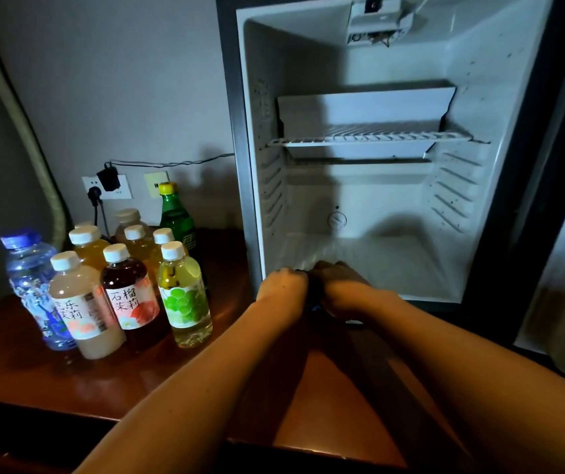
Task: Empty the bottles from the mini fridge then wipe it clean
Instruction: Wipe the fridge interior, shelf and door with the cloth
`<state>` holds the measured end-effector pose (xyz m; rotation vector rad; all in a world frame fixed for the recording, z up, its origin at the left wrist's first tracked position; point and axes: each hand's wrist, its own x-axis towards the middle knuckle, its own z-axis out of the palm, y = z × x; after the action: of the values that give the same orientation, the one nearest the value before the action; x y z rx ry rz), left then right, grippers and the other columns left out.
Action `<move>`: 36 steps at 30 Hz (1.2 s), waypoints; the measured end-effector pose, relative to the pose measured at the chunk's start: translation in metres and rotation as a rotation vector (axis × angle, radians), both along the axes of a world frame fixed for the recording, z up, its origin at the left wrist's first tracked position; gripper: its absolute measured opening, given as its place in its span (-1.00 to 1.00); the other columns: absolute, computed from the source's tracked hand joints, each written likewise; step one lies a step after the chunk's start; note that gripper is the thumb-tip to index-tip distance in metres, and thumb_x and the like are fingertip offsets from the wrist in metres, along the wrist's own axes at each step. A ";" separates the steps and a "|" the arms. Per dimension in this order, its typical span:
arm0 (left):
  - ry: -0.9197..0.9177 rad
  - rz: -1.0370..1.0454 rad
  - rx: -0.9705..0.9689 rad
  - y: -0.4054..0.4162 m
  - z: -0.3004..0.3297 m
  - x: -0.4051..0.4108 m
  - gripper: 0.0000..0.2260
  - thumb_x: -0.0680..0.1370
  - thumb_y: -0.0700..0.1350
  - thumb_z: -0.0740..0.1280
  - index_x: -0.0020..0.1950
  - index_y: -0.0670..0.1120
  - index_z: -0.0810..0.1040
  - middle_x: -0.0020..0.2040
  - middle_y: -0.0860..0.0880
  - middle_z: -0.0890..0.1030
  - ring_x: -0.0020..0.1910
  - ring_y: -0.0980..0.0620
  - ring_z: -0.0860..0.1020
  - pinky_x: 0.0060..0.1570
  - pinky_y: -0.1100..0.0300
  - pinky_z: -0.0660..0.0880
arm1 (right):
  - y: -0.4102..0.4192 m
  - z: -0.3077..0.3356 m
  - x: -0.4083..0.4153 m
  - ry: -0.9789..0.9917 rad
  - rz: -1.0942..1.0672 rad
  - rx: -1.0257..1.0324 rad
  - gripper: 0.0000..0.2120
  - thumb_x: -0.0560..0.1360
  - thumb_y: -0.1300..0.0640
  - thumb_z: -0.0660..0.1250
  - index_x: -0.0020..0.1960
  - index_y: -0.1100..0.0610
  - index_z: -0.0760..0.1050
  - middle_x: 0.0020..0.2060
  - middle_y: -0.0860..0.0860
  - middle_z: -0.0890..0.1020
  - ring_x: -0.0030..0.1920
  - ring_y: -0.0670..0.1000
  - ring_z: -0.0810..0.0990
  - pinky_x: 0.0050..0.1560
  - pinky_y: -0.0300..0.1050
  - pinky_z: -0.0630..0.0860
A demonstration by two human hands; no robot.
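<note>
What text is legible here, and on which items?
"石榴茉莉": label of the dark red bottle.
"乐" and "茉莉", partly readable: label of the pale pink bottle.
Blue water bottle, green glass bottle, grape-label bottle and fridge dial: print too blurred or small.

mini fridge (370, 200) stands open on table (205, 388), right side | wire shelf (370, 140) midway up inside | bottles (120, 285) clustered on table, left of fridge | wall sockets (106, 188) behind bottles | left hand (282, 287) and right hand (342, 289) together at fridge's front floor edge
</note>
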<state>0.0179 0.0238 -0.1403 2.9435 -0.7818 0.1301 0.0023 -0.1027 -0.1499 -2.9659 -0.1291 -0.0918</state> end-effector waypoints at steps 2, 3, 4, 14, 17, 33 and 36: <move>0.032 -0.018 0.005 -0.004 0.001 0.000 -0.76 0.55 -0.23 0.32 0.22 -0.23 0.52 0.18 -0.21 0.56 0.15 -0.17 0.56 0.18 0.03 0.51 | -0.003 0.005 -0.003 0.023 -0.014 -0.048 -0.64 0.52 0.05 0.33 0.31 -0.03 0.44 0.20 0.02 0.47 0.17 0.16 0.42 0.17 -0.01 0.41; 0.044 -0.029 -0.003 -0.005 0.003 0.001 -0.77 0.54 -0.22 0.34 0.19 -0.23 0.53 0.15 -0.20 0.58 0.11 -0.17 0.58 0.16 0.03 0.53 | -0.004 0.009 -0.003 0.044 -0.033 -0.060 -0.68 0.53 0.05 0.32 0.27 0.01 0.48 0.17 0.04 0.50 0.13 0.14 0.47 0.13 -0.04 0.43; 0.058 -0.033 -0.018 -0.007 0.005 0.003 -0.76 0.53 -0.19 0.37 0.17 -0.21 0.55 0.11 -0.19 0.59 0.08 -0.15 0.59 0.13 0.02 0.54 | -0.005 0.013 -0.001 0.076 -0.064 -0.037 -0.74 0.53 0.04 0.32 0.20 0.03 0.53 0.12 0.05 0.56 0.06 0.10 0.52 0.05 -0.09 0.46; -0.116 -0.001 -0.179 -0.037 0.001 0.031 -0.46 0.49 -0.25 0.33 0.44 -0.09 0.25 0.40 -0.11 0.30 0.36 -0.17 0.30 0.20 -0.02 0.43 | -0.033 0.014 0.036 -0.118 -0.303 0.885 -0.75 0.57 0.10 0.24 -0.24 0.17 0.50 -0.43 0.12 0.53 -0.53 0.04 0.45 -0.53 -0.26 0.30; 0.007 -0.050 -0.227 -0.041 -0.016 0.051 -0.35 0.52 -0.24 0.27 0.54 -0.09 0.06 0.46 -0.11 0.23 0.37 -0.18 0.32 0.19 -0.05 0.46 | -0.044 0.003 0.055 -0.126 -0.275 1.094 -0.80 0.54 0.11 0.32 -0.23 0.16 0.55 -0.45 0.09 0.56 -0.48 0.02 0.50 -0.48 -0.25 0.33; -0.030 0.100 -0.458 -0.072 -0.023 0.151 -0.57 0.57 -0.16 0.32 0.43 -0.11 0.32 0.30 -0.15 0.49 0.23 -0.14 0.51 0.26 -0.02 0.45 | -0.057 0.009 0.174 0.195 -0.098 0.944 -0.62 0.60 0.30 0.19 0.41 0.26 0.33 0.12 0.13 0.55 0.01 0.05 0.51 0.12 -0.10 0.48; -0.116 0.076 -0.341 -0.073 -0.019 0.143 -0.64 0.56 -0.21 0.28 0.35 -0.22 0.38 0.25 -0.22 0.51 0.21 -0.21 0.50 0.20 -0.04 0.45 | -0.059 0.006 0.173 0.132 -0.054 0.864 -0.62 0.58 0.33 0.23 0.39 0.27 0.38 -0.01 0.06 0.57 -0.07 0.00 0.53 -0.08 -0.27 0.48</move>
<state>0.1605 -0.0491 -0.1593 2.6583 -0.5922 0.3999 0.1753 -0.1622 -0.1441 -2.1040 0.0122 0.0377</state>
